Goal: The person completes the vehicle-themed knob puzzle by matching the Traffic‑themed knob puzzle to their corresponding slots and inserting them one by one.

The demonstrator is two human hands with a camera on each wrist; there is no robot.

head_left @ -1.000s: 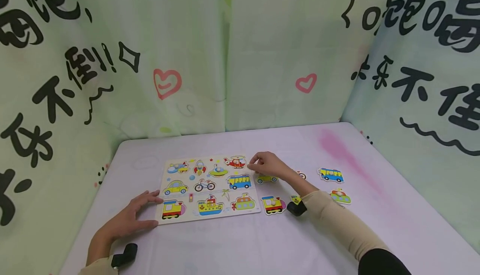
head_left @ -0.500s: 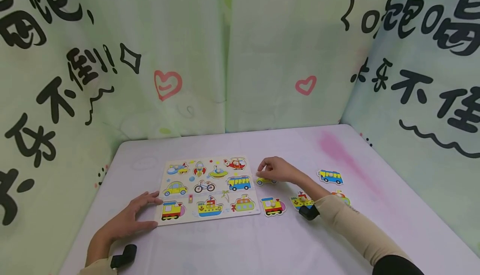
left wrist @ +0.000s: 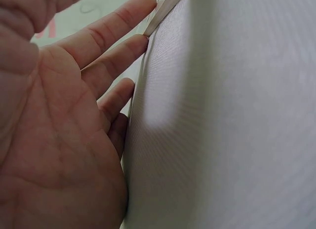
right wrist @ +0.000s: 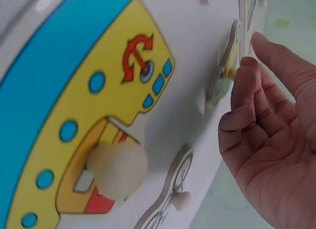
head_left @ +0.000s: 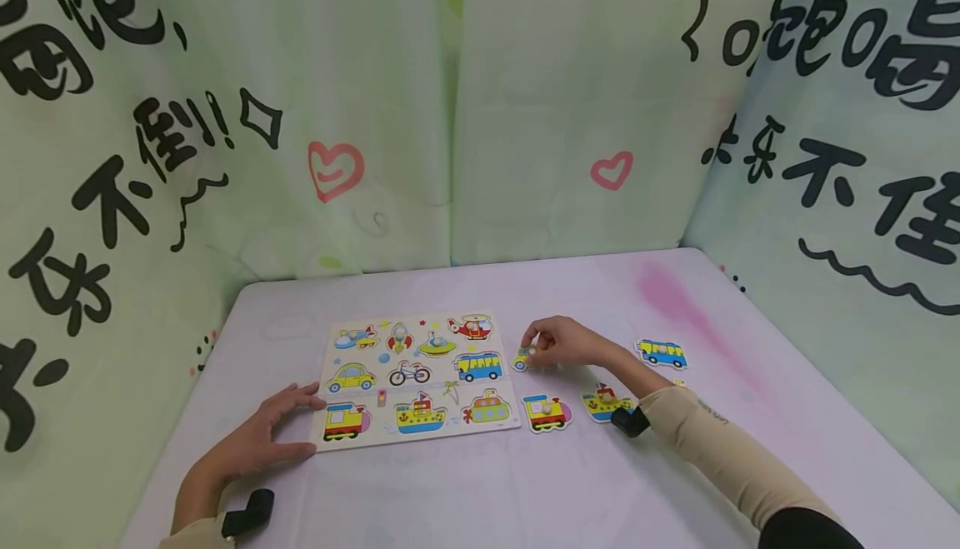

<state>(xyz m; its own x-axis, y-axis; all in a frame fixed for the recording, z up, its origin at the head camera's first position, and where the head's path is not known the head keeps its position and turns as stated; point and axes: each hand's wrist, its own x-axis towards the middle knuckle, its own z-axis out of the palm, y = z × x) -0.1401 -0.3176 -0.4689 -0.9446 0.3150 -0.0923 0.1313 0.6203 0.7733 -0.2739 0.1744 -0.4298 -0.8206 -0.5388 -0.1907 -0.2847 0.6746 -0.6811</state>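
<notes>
My right hand (head_left: 566, 341) is over the yellow car puzzle piece (head_left: 519, 359), just right of the puzzle board (head_left: 375, 446). Curled fingers are at the car's small knob (right wrist: 230, 71) and partly hide it; the car's right part is covered in the head view. My left hand (head_left: 258, 432) has its fingers spread, with thumb and fingertips at the board's left edge. That palm (left wrist: 59, 140) shows in the left wrist view, fingertips against the edge. Pictures of vehicles, including a bus, a train and a helicopter, cover the board.
More knobbed pieces lie to the right: a train (head_left: 547, 412), a ship (head_left: 603, 403) and a bus (head_left: 662, 352). A bicycle piece (right wrist: 170, 187) shows in the right wrist view. My right forearm hides most of another piece. Printed curtains (head_left: 465, 116) surround the white-covered table (head_left: 390, 499).
My right hand has moved from the board's upper right corner, back and to the right, onto the yellow car piece, its fingers curling in. The left hand has stayed at the board's edge.
</notes>
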